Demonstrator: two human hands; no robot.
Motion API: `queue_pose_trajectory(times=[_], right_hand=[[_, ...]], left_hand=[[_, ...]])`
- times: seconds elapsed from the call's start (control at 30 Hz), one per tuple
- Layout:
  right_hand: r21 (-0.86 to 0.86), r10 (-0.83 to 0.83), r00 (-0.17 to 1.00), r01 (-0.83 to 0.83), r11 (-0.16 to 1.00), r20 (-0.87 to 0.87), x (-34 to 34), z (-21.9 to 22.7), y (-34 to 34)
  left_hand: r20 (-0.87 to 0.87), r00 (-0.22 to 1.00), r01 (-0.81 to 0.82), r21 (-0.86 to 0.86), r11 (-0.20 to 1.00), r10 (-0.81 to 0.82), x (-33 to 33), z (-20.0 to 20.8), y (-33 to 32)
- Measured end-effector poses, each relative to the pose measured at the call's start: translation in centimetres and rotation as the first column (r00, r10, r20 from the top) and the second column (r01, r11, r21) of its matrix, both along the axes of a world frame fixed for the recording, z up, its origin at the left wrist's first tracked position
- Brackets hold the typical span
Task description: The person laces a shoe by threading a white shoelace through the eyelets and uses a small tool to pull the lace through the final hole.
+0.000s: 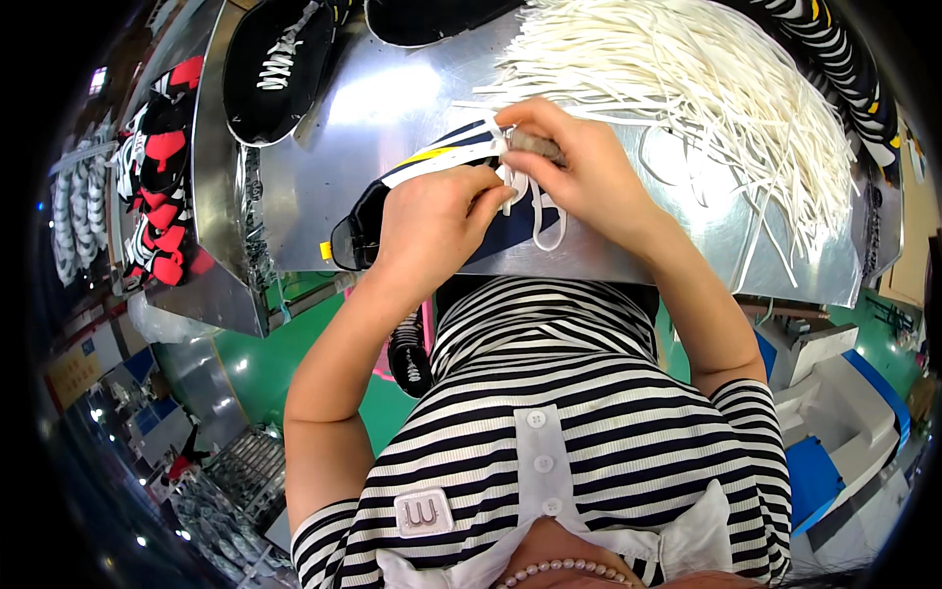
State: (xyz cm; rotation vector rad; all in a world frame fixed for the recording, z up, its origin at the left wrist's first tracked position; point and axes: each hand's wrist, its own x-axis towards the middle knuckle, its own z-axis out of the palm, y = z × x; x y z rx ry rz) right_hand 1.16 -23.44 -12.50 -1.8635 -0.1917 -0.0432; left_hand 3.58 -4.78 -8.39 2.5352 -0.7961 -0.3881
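A dark shoe upper point(505, 228) with white and yellow stripes lies at the table's near edge, in front of me. My left hand point(437, 216) rests over it, thumb and forefinger pinched together at a white shoelace. My right hand point(589, 172) pinches part of the white shoelace point(548, 228) at the upper's lacing area, and a loop of it hangs to the right. A short grey-brown piece point(535, 147) shows among the right fingers; whether it is a finger wrap or a tool handle, I cannot tell. The fingers hide part of the eyelets.
A large heap of white shoelaces point(687, 79) covers the right of the metal table point(324, 187). Black laced uppers point(280, 74) lie at the far left, and a row of striped uppers point(834, 49) stands at the far right. Red, black and white pieces point(162, 187) are stacked beyond the left edge.
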Motion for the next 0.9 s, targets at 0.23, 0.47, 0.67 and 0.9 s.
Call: queue_pose_trajectory(times=[0.23,0.47,0.67,0.9], right_hand=[[0.110,-0.092,0.979,0.113,0.987,-0.182,-5.4,0.2,0.1],[-0.017,-0.091,0.983,0.089,0.996,-0.162,-5.8,-0.4,0.2],[-0.010,-0.092,0.980,0.091,0.996,-0.178,-5.3,-0.9,0.4],[-0.023,-0.115,0.979,0.113,0.993,-0.169,-5.9,0.3,0.3]], left_hand=[[0.056,0.994,-0.082,-0.101,0.991,0.088,-0.1,-1.1,-0.2],[0.084,0.990,-0.102,-0.120,0.988,0.112,0.0,-1.2,-0.3],[0.106,0.989,-0.088,-0.116,0.989,0.101,0.1,-1.4,-0.4],[0.158,0.981,-0.089,-0.154,0.984,0.114,0.0,-1.9,-0.4]])
